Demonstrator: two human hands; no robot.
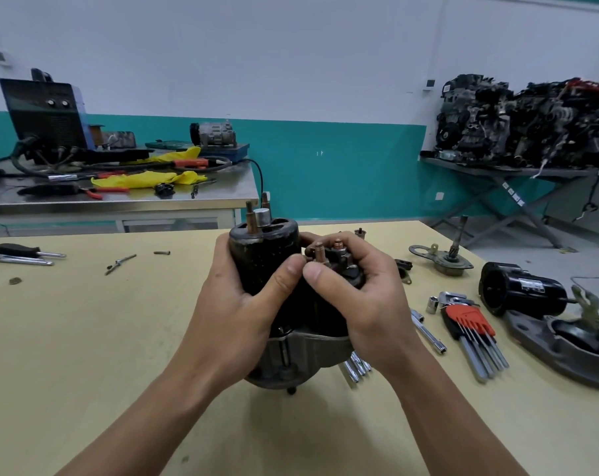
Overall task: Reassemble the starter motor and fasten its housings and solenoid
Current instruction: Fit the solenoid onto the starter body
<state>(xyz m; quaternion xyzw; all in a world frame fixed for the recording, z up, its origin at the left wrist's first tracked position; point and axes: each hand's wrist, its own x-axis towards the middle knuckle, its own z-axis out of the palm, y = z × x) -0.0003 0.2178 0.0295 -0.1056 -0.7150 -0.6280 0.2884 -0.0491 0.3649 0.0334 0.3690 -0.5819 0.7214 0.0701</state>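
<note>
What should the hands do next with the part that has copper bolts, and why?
Probably push the solenoid down snug against the grey housing. The right hand grips it beside the black motor body, which the left hand holds; neither hand has a tool, so seating likely comes before fastening.

Nothing legible; the white label point(531, 286) on the black motor point(507, 297) seems blurred.

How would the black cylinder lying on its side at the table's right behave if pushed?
The black cylinder probably rolls, since its round body lies on its side. It looks like metal, so it is likely heavy for its size. The grey cast housing close beside it may stop it.
</note>
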